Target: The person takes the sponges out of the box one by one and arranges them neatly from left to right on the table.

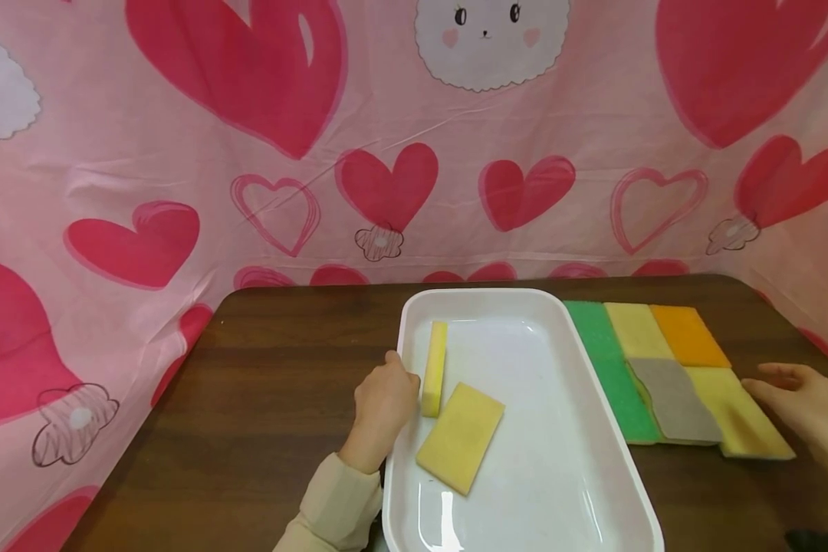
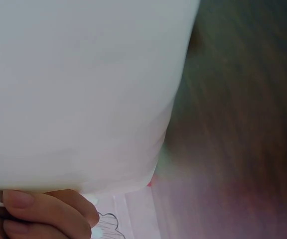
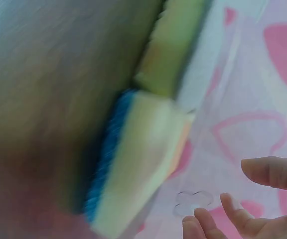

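Note:
A white tray (image 1: 504, 303) stands on the table, and my left hand (image 1: 386, 399) grips its left rim; in the left wrist view the fingers (image 2: 49, 211) curl over the edge. Inside the tray a yellow sponge (image 1: 435, 368) stands on its narrow side, with a flat yellow sponge (image 1: 461, 438) lying nearby. My right hand (image 1: 803, 402) is at the far right with thumb and fingers apart, holding nothing. It is beside a yellow sponge (image 1: 741, 410) at the edge of the sponge group. The right wrist view shows a sponge (image 3: 138, 159) with a blue scouring side, blurred.
Right of the tray lie a green sponge (image 1: 610, 376), a grey one (image 1: 676, 402) on top of another, a pale yellow one (image 1: 638, 330) and an orange one (image 1: 690, 337). Dark wood table (image 1: 276, 368) shows at left. A pink heart-print cloth (image 1: 386, 115) hangs behind.

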`<state>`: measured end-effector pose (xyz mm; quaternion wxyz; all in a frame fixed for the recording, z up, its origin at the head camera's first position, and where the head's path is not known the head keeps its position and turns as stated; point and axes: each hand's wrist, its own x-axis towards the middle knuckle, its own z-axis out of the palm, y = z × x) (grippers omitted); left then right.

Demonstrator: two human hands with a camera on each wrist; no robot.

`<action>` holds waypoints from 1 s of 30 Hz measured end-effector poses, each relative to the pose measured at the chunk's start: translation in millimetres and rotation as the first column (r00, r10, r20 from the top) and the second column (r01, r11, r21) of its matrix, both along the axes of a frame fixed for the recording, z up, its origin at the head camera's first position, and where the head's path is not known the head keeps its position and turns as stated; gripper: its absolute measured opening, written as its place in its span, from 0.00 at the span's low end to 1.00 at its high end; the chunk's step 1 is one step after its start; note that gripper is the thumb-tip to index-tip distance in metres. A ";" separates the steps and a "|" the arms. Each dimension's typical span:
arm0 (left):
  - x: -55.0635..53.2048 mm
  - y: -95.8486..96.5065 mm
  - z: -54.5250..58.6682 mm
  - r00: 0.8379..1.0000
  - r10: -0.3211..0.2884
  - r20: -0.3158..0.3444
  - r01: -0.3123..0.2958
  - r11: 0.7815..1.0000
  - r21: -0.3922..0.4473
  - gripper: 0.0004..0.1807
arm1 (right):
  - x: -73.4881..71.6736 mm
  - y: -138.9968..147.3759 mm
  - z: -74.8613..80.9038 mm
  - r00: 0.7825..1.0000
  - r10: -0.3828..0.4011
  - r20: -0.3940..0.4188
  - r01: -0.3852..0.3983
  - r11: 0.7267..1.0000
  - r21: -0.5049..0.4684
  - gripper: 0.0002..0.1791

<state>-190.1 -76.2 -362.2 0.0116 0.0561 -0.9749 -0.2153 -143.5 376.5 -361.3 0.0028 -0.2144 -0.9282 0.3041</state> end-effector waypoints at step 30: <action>1.4 0.8 0.5 1.000 0.009 -0.007 -0.009 1.000 0.005 0.12 | -12.2 -136.7 71.4 0.917 0.365 -0.161 -0.381 0.920 -0.088 0.31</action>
